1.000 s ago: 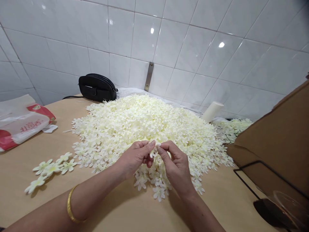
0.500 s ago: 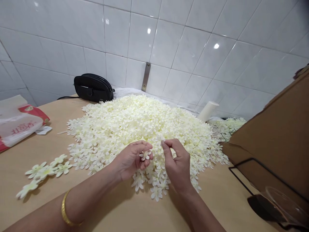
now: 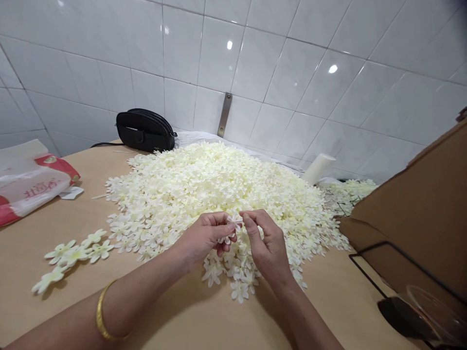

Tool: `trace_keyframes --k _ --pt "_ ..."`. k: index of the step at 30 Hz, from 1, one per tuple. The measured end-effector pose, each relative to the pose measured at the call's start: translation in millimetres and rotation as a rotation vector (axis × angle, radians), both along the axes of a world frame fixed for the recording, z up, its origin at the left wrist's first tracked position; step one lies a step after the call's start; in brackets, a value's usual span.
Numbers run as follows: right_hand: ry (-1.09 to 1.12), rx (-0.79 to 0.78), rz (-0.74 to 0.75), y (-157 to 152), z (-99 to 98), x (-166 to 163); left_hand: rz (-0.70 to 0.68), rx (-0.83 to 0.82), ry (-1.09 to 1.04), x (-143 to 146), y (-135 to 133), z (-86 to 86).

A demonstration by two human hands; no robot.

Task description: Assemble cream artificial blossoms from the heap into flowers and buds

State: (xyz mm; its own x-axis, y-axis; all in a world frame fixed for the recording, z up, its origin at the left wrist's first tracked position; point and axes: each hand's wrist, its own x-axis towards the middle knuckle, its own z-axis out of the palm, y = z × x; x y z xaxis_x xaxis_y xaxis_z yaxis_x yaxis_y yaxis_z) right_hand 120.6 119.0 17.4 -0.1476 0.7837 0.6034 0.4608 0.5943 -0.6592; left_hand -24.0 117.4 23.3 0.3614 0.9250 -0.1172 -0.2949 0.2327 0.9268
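Note:
A big heap of cream fabric flowers (image 3: 219, 189) covers the middle of the tan table (image 3: 189, 321). Over its near edge my left hand (image 3: 204, 236) pinches a small fabric flower (image 3: 234, 221) between thumb and fingers. My right hand (image 3: 266, 245) meets it from the right, its thumb and forefinger closed on the same flower. A gold bangle (image 3: 101, 316) circles my left wrist. A short row of separated flowers (image 3: 71, 257) lies on the table to the left.
A black pouch (image 3: 145, 130) sits by the tiled wall at the back. A red and white plastic bag (image 3: 31, 182) lies far left. A cardboard box (image 3: 419, 214) and a black wire frame (image 3: 379, 270) stand right, with a white roll (image 3: 319, 167) behind the heap.
My hands parted half a second ago, the left keeping flowers in its fingers. Now they have come together again on one flower, held slightly higher.

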Motion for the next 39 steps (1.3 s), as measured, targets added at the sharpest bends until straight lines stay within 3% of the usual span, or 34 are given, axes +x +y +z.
trace_keyframes --k 5,10,18,23,29,33,39 --pt "0.015 -0.056 0.059 -4 0.7 -4 -0.020 0.101 0.121 2 -3 -0.7" --pt "-0.025 -0.005 -0.055 -5 -1.1 -5 -0.004 0.106 0.182 3 -2 -1.1" --pt "-0.253 0.041 -0.248 8 -6.6 7 0.227 -0.054 0.176 -2 3 -1.1" --pt "-0.143 0.083 -0.115 1 -1.6 1 0.177 -0.039 0.074 -3 1 -1.5" --pt "-0.280 0.041 -0.021 -6 -5.2 -11 0.109 0.012 -0.036 3 -3 -0.8" --pt "-0.152 0.049 0.013 -7 -4.3 -11 0.050 -0.033 -0.171 4 -2 -1.3" --pt "0.053 -0.152 0.033 -7 2.8 -7 0.018 0.027 -0.025 2 -2 0.8"
